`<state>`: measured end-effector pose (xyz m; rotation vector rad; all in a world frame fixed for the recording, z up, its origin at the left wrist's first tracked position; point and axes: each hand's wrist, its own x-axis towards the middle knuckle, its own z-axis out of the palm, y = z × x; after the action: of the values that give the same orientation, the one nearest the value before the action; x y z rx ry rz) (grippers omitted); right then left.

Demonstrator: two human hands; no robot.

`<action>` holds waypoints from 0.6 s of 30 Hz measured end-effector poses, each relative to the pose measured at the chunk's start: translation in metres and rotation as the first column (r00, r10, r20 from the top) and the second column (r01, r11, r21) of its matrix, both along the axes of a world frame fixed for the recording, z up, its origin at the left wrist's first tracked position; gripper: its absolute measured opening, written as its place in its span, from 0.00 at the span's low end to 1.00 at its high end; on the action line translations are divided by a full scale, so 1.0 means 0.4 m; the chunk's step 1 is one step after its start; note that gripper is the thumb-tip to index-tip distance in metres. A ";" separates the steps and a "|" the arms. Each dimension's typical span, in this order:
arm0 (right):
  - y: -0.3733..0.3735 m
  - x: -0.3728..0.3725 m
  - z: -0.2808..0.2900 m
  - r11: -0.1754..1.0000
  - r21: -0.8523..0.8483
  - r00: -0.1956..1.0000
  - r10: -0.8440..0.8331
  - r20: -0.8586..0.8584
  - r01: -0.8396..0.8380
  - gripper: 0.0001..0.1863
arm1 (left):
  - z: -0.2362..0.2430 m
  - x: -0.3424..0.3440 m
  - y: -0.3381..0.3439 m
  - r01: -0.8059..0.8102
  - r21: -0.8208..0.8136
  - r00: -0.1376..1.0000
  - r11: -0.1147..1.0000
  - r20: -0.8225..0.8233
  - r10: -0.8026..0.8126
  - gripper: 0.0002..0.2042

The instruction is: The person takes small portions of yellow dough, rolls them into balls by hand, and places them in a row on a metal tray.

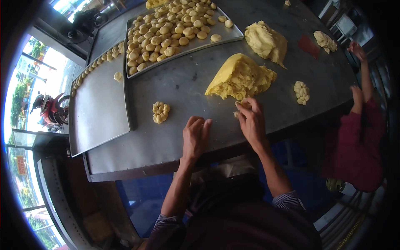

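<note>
A large mound of crumbly yellow filling (241, 77) sits on the metal table in front of me. My right hand (253, 123) is at its near edge, thumb and fingers pinched around a small piece of the yellow filling (237, 113). To the left, my left hand (195, 137) is held curled above the table's near side; whatever its fingers may enclose is hidden. A cluster of small dough pieces (160, 112) lies left of my left hand, and a similar cluster (301, 92) lies to the right. Behind the mound rests a smooth lump of pale dough (266, 41).
A tray (191, 49) heaped with round dough balls stands at the back left. Beside it, another tray (102, 110) carries a row of balls along its edge. A red scraper-like sheet (308, 46) and more dough pieces (325, 41) lie far right, near another person's hands (356, 52).
</note>
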<state>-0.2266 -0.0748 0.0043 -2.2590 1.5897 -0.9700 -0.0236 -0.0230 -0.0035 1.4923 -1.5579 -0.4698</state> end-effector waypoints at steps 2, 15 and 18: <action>-0.035 -0.041 -0.031 0.997 0.069 0.995 -0.031 0.095 0.024 0.17 | 0.016 0.002 0.007 0.047 0.214 0.931 0.976 -0.363 0.035 0.14; -0.121 -0.053 -0.030 0.977 -0.045 0.977 -0.210 -0.037 0.208 0.25 | 0.018 0.063 0.035 0.232 0.248 0.964 0.941 -0.190 -0.188 0.09; -0.088 -0.042 -0.026 0.989 0.018 0.986 -0.145 -0.086 0.148 0.18 | 0.034 0.056 0.029 0.161 0.177 0.940 0.971 0.273 -0.206 0.09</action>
<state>-0.2434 -0.1100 -0.0061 -2.2200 1.8154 -0.8940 -0.0013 -0.0115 0.0099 1.5925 -1.9415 -0.5034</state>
